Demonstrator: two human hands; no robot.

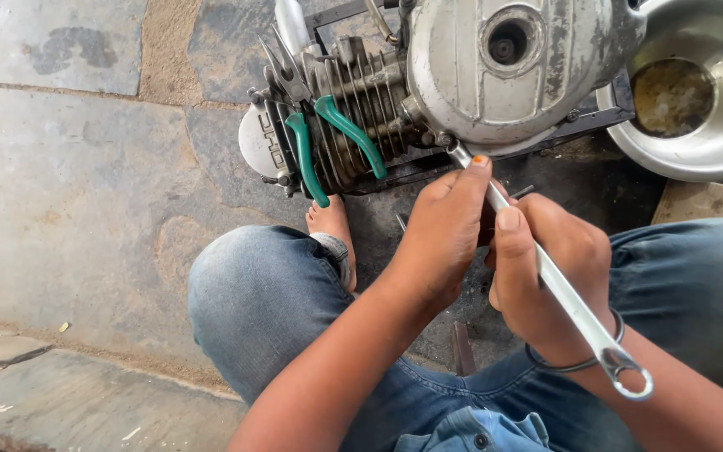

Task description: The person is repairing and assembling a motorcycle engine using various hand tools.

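While both hands grip, wrench btwn fingers.

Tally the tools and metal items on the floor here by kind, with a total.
Engine: 1
Green-handled pliers, resting on the engine fins: 1
Wrench, gripped by left hand and right hand, its far end at the engine cover's edge: 1
Steel bowl: 1
Total: 4

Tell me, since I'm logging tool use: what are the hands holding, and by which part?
Both the left hand and right hand grip a silver combination wrench along its shaft; its far end sits at the engine, its ring end juts free.
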